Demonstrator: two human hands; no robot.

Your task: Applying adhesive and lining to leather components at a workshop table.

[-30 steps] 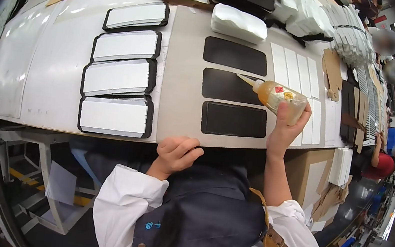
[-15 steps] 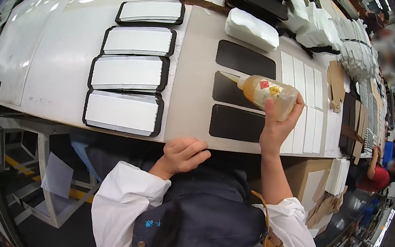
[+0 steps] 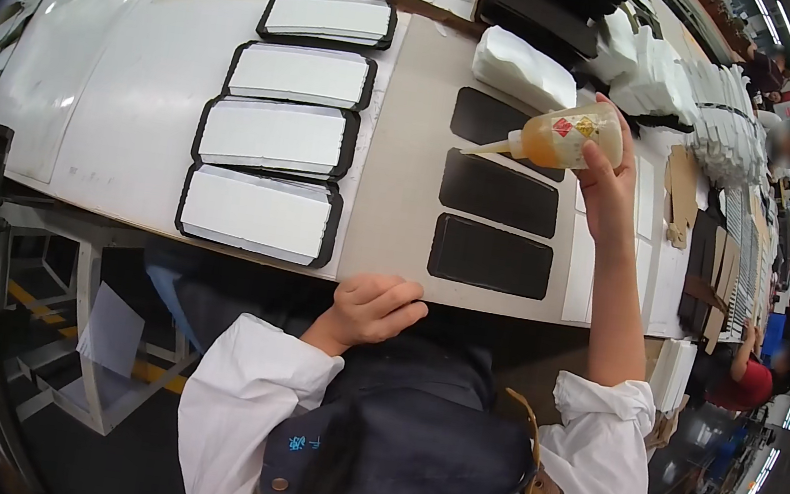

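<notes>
My right hand (image 3: 614, 177) is wrapped round a clear squeeze bottle (image 3: 572, 139) of amber liquid. The bottle is tilted, its long nozzle pointing down and left at the upper left corner of the middle black panel (image 3: 500, 193). Whether the tip touches that panel I cannot tell. A far black panel (image 3: 492, 114) is partly covered by the bottle, and a near black panel (image 3: 492, 257) lies by the front edge. My left hand (image 3: 371, 310) rests at the table's front edge with its fingers curled in, and nothing shows in it.
Several black pieces topped with white panels (image 3: 274, 137) form a column on the left. White strips (image 3: 581, 273) lie right of the black panels. A white stack (image 3: 526, 68) and dark stacked pieces (image 3: 539, 13) stand at the back. Other people are at the far right.
My right hand has moved up and slightly right with the bottle, whose nozzle now points more downward. The table's things appear slightly shifted and turned in view. My left hand stays put.
</notes>
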